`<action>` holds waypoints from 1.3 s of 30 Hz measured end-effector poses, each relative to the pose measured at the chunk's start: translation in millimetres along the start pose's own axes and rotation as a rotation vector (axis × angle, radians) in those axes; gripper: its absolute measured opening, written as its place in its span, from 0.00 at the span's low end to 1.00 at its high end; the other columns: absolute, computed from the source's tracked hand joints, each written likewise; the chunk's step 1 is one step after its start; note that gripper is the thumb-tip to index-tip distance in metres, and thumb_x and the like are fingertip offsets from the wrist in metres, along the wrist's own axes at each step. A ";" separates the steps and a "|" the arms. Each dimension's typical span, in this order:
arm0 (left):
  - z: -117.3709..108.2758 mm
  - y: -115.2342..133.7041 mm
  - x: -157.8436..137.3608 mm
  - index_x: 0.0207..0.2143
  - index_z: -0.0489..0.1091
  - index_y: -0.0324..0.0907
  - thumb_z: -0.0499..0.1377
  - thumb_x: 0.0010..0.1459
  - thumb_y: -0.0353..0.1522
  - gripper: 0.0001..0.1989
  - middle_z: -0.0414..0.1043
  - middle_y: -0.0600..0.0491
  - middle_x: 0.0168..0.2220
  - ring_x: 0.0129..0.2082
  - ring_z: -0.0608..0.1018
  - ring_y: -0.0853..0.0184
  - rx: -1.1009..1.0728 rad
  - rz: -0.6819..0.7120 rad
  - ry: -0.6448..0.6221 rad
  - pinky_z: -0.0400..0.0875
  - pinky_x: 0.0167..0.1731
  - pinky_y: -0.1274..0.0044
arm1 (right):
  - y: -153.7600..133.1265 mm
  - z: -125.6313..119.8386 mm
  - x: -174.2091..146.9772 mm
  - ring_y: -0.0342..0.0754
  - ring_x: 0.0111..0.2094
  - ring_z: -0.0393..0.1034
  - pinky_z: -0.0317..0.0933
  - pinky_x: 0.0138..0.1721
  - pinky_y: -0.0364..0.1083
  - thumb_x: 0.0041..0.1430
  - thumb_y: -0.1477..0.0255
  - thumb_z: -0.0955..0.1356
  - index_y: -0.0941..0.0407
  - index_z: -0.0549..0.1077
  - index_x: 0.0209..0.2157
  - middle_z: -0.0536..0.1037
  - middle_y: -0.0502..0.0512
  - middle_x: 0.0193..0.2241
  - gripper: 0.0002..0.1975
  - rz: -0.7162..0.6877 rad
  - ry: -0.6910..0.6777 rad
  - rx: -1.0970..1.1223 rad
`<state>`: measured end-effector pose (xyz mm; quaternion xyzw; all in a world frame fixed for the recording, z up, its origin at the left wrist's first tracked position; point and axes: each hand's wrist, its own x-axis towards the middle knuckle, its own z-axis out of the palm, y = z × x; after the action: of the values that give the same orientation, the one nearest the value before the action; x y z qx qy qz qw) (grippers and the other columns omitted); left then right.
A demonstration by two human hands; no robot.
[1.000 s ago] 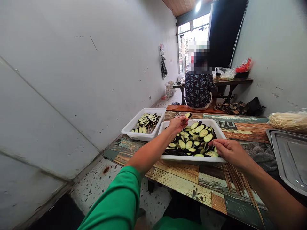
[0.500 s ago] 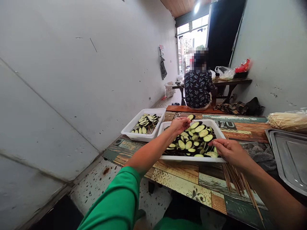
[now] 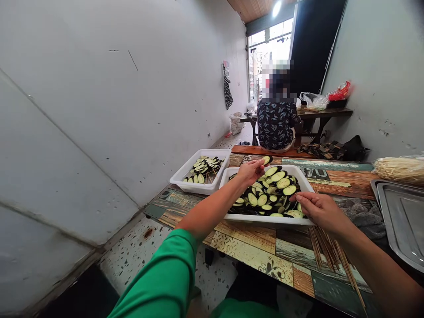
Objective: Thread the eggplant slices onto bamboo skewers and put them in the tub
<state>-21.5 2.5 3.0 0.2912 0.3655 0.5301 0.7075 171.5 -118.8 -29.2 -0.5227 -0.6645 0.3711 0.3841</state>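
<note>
In the head view, my left hand (image 3: 251, 171) pinches an oval eggplant slice (image 3: 266, 160) above the near white tub (image 3: 265, 218). My right hand (image 3: 318, 206) is closed on the end of a thin wooden skewer at the tub's right side; most of the skewer is hidden. A slanting row of eggplant slices (image 3: 283, 183) runs between the two hands and appears to be threaded on it. Below them, many loose dark-skinned, pale-green eggplant slices (image 3: 265, 198) fill the tub.
A second white tub (image 3: 192, 187) at the left holds skewered eggplant. Bare skewers (image 3: 326, 249) lie near my right forearm, beside a grey cloth (image 3: 361, 218). Metal trays (image 3: 402, 221) and bagged pale skewers (image 3: 399, 169) are at the right. A person (image 3: 276, 126) sits farther back.
The view has shifted slightly, so everything appears a little farther right. Both hands keep nearly the same pose, still holding the eggplant slice and the skewer.
</note>
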 end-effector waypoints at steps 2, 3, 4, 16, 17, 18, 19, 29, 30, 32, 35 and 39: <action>2.0 -0.1 -0.3 0.25 0.68 0.34 0.63 0.50 0.23 0.05 0.69 0.55 0.21 0.18 0.68 0.79 -0.016 0.009 0.057 0.64 0.23 0.84 | 3.2 -0.1 0.7 0.39 0.16 0.46 0.40 0.17 0.42 0.57 0.55 0.61 0.58 0.73 0.31 0.55 0.44 0.13 0.20 -0.011 0.000 -0.023; 3.3 -0.2 -0.7 0.25 0.68 0.34 0.62 0.51 0.22 0.05 0.69 0.55 0.20 0.18 0.68 0.79 -0.027 0.016 0.080 0.64 0.23 0.83 | 3.6 -0.3 0.8 0.39 0.16 0.46 0.40 0.17 0.42 0.57 0.55 0.61 0.58 0.74 0.31 0.55 0.44 0.13 0.21 -0.015 0.001 -0.038; 4.6 -0.3 -1.2 0.24 0.68 0.34 0.61 0.51 0.22 0.06 0.69 0.55 0.20 0.18 0.69 0.78 -0.037 0.024 0.096 0.64 0.23 0.83 | 3.2 -0.4 0.6 0.39 0.16 0.46 0.40 0.17 0.42 0.57 0.55 0.61 0.58 0.74 0.31 0.56 0.44 0.13 0.21 -0.020 0.002 -0.053; 5.3 -4.5 1.9 0.24 0.66 0.36 0.62 0.49 0.22 0.07 0.68 0.57 0.19 0.19 0.70 0.77 -0.051 0.108 0.156 0.66 0.27 0.81 | 9.9 -0.9 1.6 0.40 0.16 0.48 0.41 0.18 0.42 0.59 0.55 0.60 0.58 0.74 0.35 0.55 0.44 0.14 0.22 -0.026 0.013 -0.079; 4.9 -4.1 2.2 0.24 0.66 0.36 0.62 0.50 0.22 0.07 0.67 0.57 0.19 0.19 0.70 0.77 -0.056 0.107 0.159 0.65 0.27 0.81 | 11.4 -1.0 1.9 0.40 0.16 0.48 0.41 0.18 0.42 0.59 0.55 0.60 0.58 0.74 0.35 0.55 0.44 0.14 0.22 -0.022 0.013 -0.072; 4.6 -3.7 2.4 0.24 0.66 0.36 0.61 0.51 0.22 0.06 0.67 0.56 0.19 0.19 0.70 0.77 -0.061 0.099 0.158 0.65 0.26 0.81 | 12.0 -1.1 2.0 0.40 0.16 0.47 0.41 0.18 0.42 0.59 0.55 0.61 0.58 0.74 0.34 0.55 0.44 0.14 0.21 -0.017 0.013 -0.067; 4.4 -3.2 2.3 0.24 0.66 0.36 0.61 0.52 0.22 0.06 0.67 0.56 0.19 0.19 0.69 0.77 -0.066 0.085 0.155 0.65 0.25 0.81 | 11.7 -1.0 1.9 0.40 0.16 0.47 0.40 0.18 0.42 0.58 0.55 0.61 0.58 0.74 0.34 0.55 0.44 0.14 0.21 -0.012 0.013 -0.062; 5.4 -5.2 -2.7 0.27 0.69 0.34 0.56 0.57 0.23 0.06 0.68 0.54 0.19 0.19 0.70 0.77 -0.040 -0.057 0.070 0.65 0.25 0.83 | 5.5 0.1 -0.1 0.39 0.17 0.45 0.39 0.18 0.42 0.59 0.56 0.60 0.59 0.72 0.35 0.52 0.43 0.15 0.21 0.026 0.003 -0.019; 4.8 -5.6 -2.3 0.27 0.69 0.34 0.56 0.57 0.23 0.06 0.68 0.54 0.19 0.19 0.70 0.77 -0.038 -0.064 0.062 0.65 0.25 0.83 | 5.6 0.1 0.0 0.39 0.17 0.45 0.39 0.18 0.42 0.59 0.56 0.60 0.60 0.72 0.35 0.52 0.43 0.15 0.21 0.026 0.005 -0.021; 3.6 -5.9 -1.4 0.27 0.69 0.34 0.56 0.58 0.24 0.06 0.68 0.54 0.19 0.19 0.70 0.77 -0.036 -0.074 0.047 0.66 0.25 0.83 | 6.0 -0.1 0.0 0.39 0.17 0.44 0.39 0.18 0.41 0.58 0.56 0.60 0.60 0.72 0.35 0.52 0.43 0.15 0.21 0.023 0.009 -0.022; 3.3 -5.9 -1.3 0.26 0.68 0.34 0.57 0.56 0.23 0.06 0.68 0.54 0.20 0.18 0.69 0.78 -0.033 -0.076 0.041 0.65 0.25 0.83 | 6.6 -0.3 0.3 0.38 0.16 0.45 0.39 0.18 0.41 0.58 0.55 0.60 0.60 0.72 0.35 0.53 0.43 0.15 0.22 0.021 0.012 -0.013; 5.0 -8.1 -3.9 0.24 0.66 0.35 0.61 0.50 0.21 0.07 0.64 0.58 0.19 0.16 0.65 0.80 -0.017 -0.036 0.012 0.61 0.21 0.84 | 7.0 -0.4 1.2 0.38 0.16 0.45 0.39 0.17 0.41 0.57 0.54 0.61 0.60 0.73 0.35 0.53 0.42 0.14 0.23 0.026 0.026 0.000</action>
<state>-13.7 -3.5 0.1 0.2752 0.3704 0.5222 0.7172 174.6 -116.3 -35.1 -0.5360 -0.6527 0.3690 0.3880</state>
